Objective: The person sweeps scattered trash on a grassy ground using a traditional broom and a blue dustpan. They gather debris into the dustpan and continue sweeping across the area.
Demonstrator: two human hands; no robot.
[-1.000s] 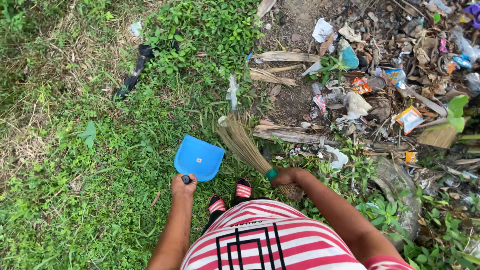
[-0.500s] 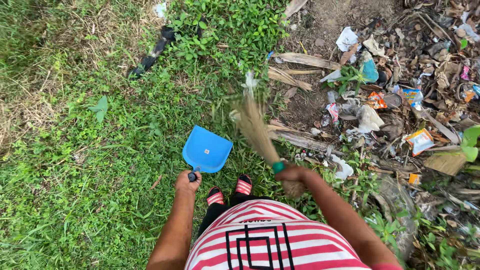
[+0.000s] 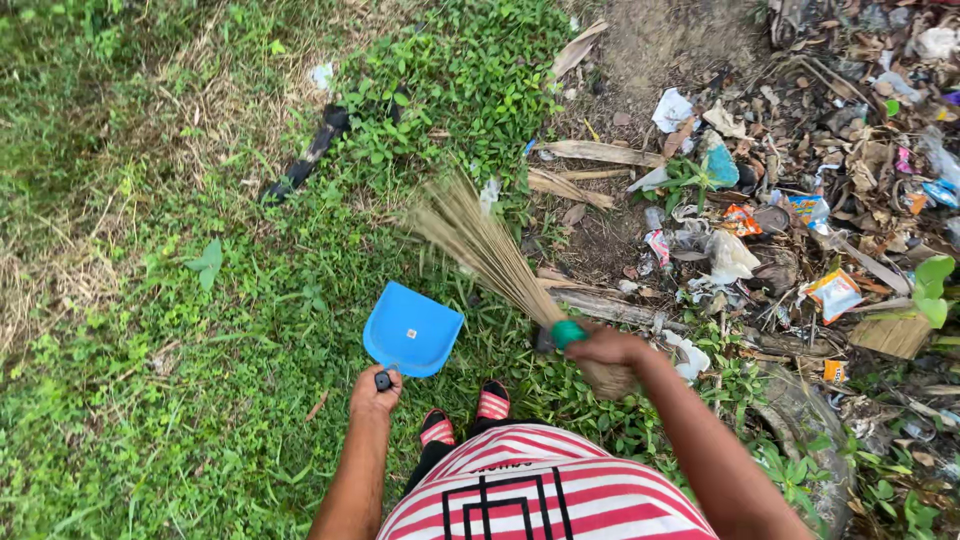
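Observation:
My left hand (image 3: 373, 392) grips the black handle of a blue plastic dustpan (image 3: 412, 329), which is held low over the grass just ahead of my feet. My right hand (image 3: 610, 350) is closed around the bound end of a straw broom (image 3: 484, 247) with a green band. The broom's bristles fan out up and to the left, lifted over the grass beyond the dustpan. My two feet in red striped sandals (image 3: 466, 415) stand below the dustpan.
A heap of litter (image 3: 800, 230) with wrappers, plastic bags, dry leaves and sticks fills the right side. A long dry stick (image 3: 600, 305) lies by the broom. A dark strip (image 3: 305, 160) lies in the grass at upper left. Grass and low weeds cover the left.
The broom has swung from right of the dustpan up and to the left, its bristles now raised beyond the pan. The dustpan stayed in front of my feet.

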